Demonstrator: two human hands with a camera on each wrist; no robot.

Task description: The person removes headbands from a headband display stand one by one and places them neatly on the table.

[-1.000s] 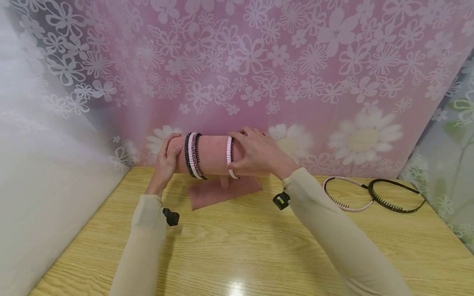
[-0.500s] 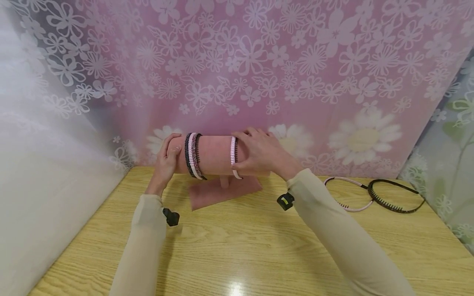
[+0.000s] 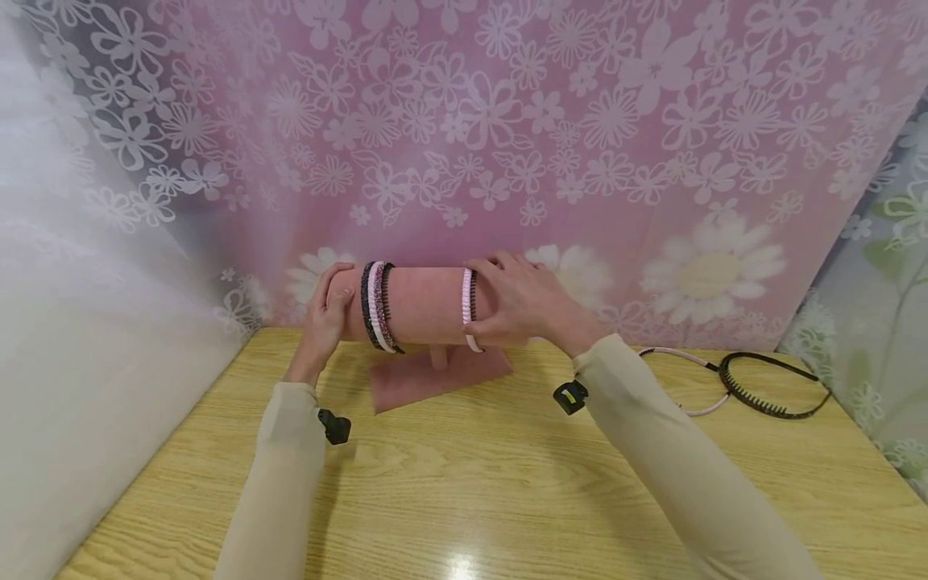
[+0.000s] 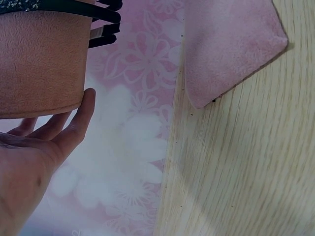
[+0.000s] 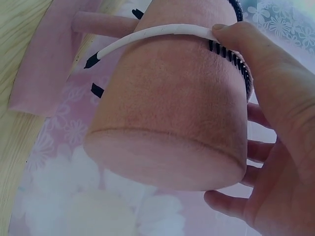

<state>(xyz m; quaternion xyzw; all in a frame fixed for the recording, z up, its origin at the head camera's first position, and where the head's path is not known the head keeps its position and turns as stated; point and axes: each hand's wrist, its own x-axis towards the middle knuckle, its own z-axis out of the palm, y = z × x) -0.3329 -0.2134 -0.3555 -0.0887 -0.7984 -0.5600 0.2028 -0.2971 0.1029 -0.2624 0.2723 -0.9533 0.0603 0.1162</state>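
A pink plush headband stand [image 3: 426,306] lies crosswise on its post above a flat pink base [image 3: 435,380]. My left hand [image 3: 324,318] holds its left end, thumb in front and fingers behind. Near that end several headbands [image 3: 377,306], black, pale pink and glittery, sit side by side. A pale pink ribbed headband [image 3: 467,302] with black comb teeth goes round the right part. Thumb below and fingertips above, my right hand [image 3: 525,300] grips it. In the right wrist view this headband's [image 5: 162,32] dark tips stick out past the roll.
A pink headband [image 3: 696,412] and a black toothed headband [image 3: 779,403] lie overlapping on the wooden table [image 3: 435,491] at right, the pink one partly behind my sleeve [image 3: 652,435]. A flowered pink curtain [image 3: 464,145] hangs close behind the stand.
My right hand has slid the pale pink ribbed headband a little to the right along the roll. The left hand stays in place on the stand's end.
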